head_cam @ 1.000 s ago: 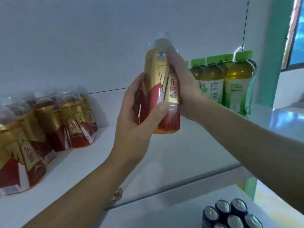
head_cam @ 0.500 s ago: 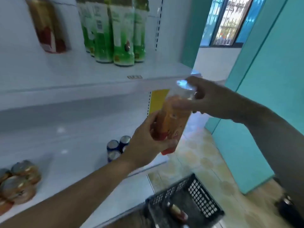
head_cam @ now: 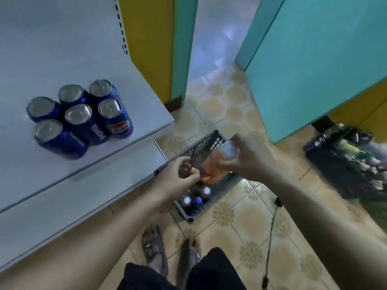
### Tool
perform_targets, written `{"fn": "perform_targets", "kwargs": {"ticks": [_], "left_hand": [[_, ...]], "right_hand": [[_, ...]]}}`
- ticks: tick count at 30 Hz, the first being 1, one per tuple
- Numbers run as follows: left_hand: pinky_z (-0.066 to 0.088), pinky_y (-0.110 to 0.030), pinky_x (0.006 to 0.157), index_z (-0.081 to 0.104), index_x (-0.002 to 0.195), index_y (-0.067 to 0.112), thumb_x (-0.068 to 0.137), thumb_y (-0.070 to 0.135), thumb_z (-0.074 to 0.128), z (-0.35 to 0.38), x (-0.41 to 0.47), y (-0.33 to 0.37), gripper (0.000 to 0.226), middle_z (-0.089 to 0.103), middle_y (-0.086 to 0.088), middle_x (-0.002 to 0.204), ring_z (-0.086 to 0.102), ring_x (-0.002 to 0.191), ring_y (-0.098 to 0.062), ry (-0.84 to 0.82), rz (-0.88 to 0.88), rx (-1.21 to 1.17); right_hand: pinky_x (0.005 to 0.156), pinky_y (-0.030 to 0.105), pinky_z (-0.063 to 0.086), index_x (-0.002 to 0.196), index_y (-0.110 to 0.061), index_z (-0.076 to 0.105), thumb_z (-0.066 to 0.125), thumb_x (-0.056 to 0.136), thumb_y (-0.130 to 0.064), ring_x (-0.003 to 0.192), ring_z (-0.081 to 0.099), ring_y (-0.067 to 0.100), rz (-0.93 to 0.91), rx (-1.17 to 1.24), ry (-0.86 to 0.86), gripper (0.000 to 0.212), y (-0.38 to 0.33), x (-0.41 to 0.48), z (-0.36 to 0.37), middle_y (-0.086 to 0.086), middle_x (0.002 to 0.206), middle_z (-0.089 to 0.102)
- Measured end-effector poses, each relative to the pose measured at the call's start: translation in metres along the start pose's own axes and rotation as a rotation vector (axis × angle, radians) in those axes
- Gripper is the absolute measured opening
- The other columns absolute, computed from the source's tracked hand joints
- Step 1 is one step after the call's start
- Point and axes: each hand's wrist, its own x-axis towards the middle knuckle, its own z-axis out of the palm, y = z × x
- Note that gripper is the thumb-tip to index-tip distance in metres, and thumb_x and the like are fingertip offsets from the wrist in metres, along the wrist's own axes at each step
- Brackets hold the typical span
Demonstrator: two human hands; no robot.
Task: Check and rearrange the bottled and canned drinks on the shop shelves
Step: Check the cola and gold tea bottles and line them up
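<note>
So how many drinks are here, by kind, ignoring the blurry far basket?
Blue metal cans on the white shelf: 6
Orange plastic bottle, held: 1
Capped bottles in the near black basket: 3
Total: 10

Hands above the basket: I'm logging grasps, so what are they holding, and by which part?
An orange drink bottle: the right hand grips its top near the cap, and the left hand pinches its lower end.

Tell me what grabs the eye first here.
Six blue cans stand clustered on the white shelf at left. At centre, the right hand and left hand hold an orange bottle above a dark basket on the tiled floor.
</note>
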Motion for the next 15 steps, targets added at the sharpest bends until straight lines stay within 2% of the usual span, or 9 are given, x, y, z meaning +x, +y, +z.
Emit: {"fn": "perform_targets", "kwargs": {"ticks": [1, 2, 3, 7, 9, 11, 13, 15], "left_hand": [[0.051, -0.036, 0.096, 0.054, 0.134, 0.026, 0.088, 0.038, 0.073, 0.011, 0.009, -0.012, 0.052, 0.063, 0.012, 0.110, 0.062, 0.101, -0.012, -0.006, -0.061, -0.003], [0.051, -0.035, 0.094, 0.057, 0.132, 0.026, 0.089, 0.039, 0.072, 0.024, 0.017, -0.025, 0.047, 0.064, 0.012, 0.106, 0.062, 0.098, -0.011, -0.024, -0.118, -0.002], [0.050, -0.032, 0.092, 0.058, 0.131, 0.025, 0.089, 0.039, 0.071, 0.036, 0.026, -0.035, 0.046, 0.064, 0.012, 0.105, 0.061, 0.097, -0.010, -0.045, -0.165, 0.008], [0.045, -0.027, 0.084, 0.059, 0.127, 0.025, 0.090, 0.040, 0.069, 0.085, 0.069, -0.074, 0.042, 0.063, 0.015, 0.101, 0.057, 0.092, -0.008, -0.043, -0.296, 0.065], [0.047, -0.028, 0.087, 0.060, 0.125, 0.024, 0.090, 0.039, 0.069, 0.111, 0.095, -0.094, 0.039, 0.063, 0.017, 0.099, 0.057, 0.088, -0.005, -0.027, -0.366, 0.050], [0.049, -0.031, 0.093, 0.061, 0.123, 0.025, 0.090, 0.039, 0.069, 0.138, 0.120, -0.116, 0.037, 0.066, 0.010, 0.106, 0.060, 0.093, -0.008, -0.010, -0.429, 0.053], [0.049, -0.036, 0.097, 0.061, 0.124, 0.025, 0.091, 0.040, 0.068, 0.165, 0.147, -0.143, 0.037, 0.066, 0.006, 0.112, 0.061, 0.102, -0.013, -0.029, -0.469, 0.074], [0.048, -0.034, 0.098, 0.060, 0.126, 0.026, 0.092, 0.040, 0.065, 0.187, 0.175, -0.168, 0.037, 0.066, 0.008, 0.115, 0.061, 0.108, -0.013, -0.055, -0.498, 0.109]], "right_hand": [[0.072, 0.034, 0.057, 0.112, -0.017, 0.053, 0.076, 0.082, -0.051, 0.077, 0.062, 0.020, 0.059, -0.043, 0.025, 0.051, 0.021, 0.010, 0.016, 0.002, 0.095, 0.065], [0.074, 0.042, 0.057, 0.109, -0.018, 0.053, 0.074, 0.082, -0.055, 0.081, 0.063, 0.022, 0.115, -0.070, 0.037, 0.050, 0.044, 0.020, 0.032, 0.003, 0.097, 0.065], [0.073, 0.043, 0.057, 0.106, -0.019, 0.052, 0.072, 0.083, -0.057, 0.082, 0.062, 0.023, 0.157, -0.082, 0.051, 0.048, 0.065, 0.030, 0.049, 0.002, 0.097, 0.064], [0.064, 0.035, 0.047, 0.100, -0.026, 0.042, 0.067, 0.085, -0.060, 0.082, 0.056, 0.021, 0.224, -0.109, 0.019, 0.045, 0.152, 0.087, 0.110, -0.001, 0.099, 0.057], [0.062, 0.034, 0.041, 0.099, -0.026, 0.041, 0.068, 0.085, -0.059, 0.081, 0.055, 0.021, 0.243, -0.120, -0.040, 0.045, 0.196, 0.120, 0.148, 0.000, 0.100, 0.057], [0.059, 0.031, 0.039, 0.101, -0.027, 0.040, 0.067, 0.086, -0.060, 0.079, 0.054, 0.019, 0.237, -0.132, -0.110, 0.046, 0.237, 0.149, 0.189, -0.002, 0.099, 0.054], [0.059, 0.031, 0.045, 0.106, -0.025, 0.043, 0.065, 0.088, -0.062, 0.081, 0.056, 0.018, 0.226, -0.163, -0.165, 0.047, 0.272, 0.178, 0.234, -0.002, 0.103, 0.054], [0.069, 0.037, 0.054, 0.115, -0.020, 0.047, 0.063, 0.088, -0.063, 0.087, 0.062, 0.022, 0.197, -0.223, -0.216, 0.052, 0.302, 0.208, 0.281, 0.001, 0.109, 0.058]]}}
